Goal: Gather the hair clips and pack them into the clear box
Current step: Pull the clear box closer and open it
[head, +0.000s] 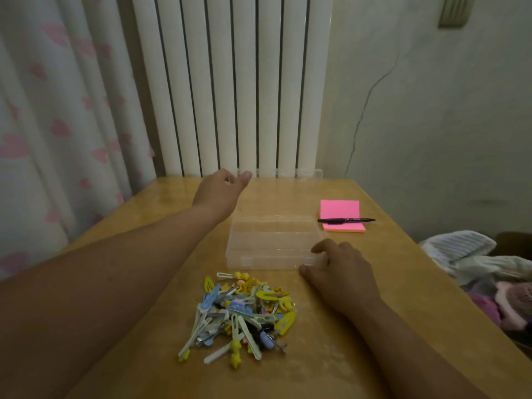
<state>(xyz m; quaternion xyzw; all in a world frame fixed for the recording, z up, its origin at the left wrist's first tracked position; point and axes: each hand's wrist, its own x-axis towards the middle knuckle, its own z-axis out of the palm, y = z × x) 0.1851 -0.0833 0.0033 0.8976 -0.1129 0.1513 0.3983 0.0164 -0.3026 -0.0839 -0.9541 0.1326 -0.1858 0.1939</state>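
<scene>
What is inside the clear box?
Only empty divided compartments show in the clear box; the hair clips lie outside it. The right hand covers its near right corner.

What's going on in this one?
A person is opening the clear box on the table. The left hand holds its lid tipped up at the far edge, while the right hand grips the front right corner. The hair clips lie piled in front; the box looks empty.
</scene>
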